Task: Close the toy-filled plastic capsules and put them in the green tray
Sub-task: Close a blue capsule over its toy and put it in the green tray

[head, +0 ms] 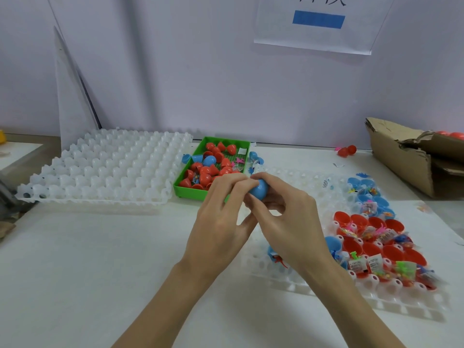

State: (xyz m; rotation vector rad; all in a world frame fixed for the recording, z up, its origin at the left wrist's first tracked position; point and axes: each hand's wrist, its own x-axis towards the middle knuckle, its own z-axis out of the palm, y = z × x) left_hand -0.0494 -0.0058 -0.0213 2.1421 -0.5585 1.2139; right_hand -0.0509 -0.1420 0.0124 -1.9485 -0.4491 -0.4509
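Blue plastic shows between both hands: a blue capsule is held in the air just in front of the near end of the green tray. The left hand curls its fingers over the capsule's left side, and the right hand pinches it from the right and below, so both sets of fingers are clamped on it. Whether the two halves have already snapped together is hidden by the fingers.

By my reading, the step in hand is pressing this capsule shut. The next move calls for a firm squeeze along the seam, then a short carry forward and left to drop it among the red and blue capsules already lying in the tray. After that, the right hand would need to reach for one of the open toy-filled halves sitting in the white moulded tray on the right, where many remain.

All this rests on a white desk. A second white moulded tray lies at the left, touching the green tray's side. A torn cardboard box stands at the far right. Behind is a pale wall with a printed sheet fixed to it.
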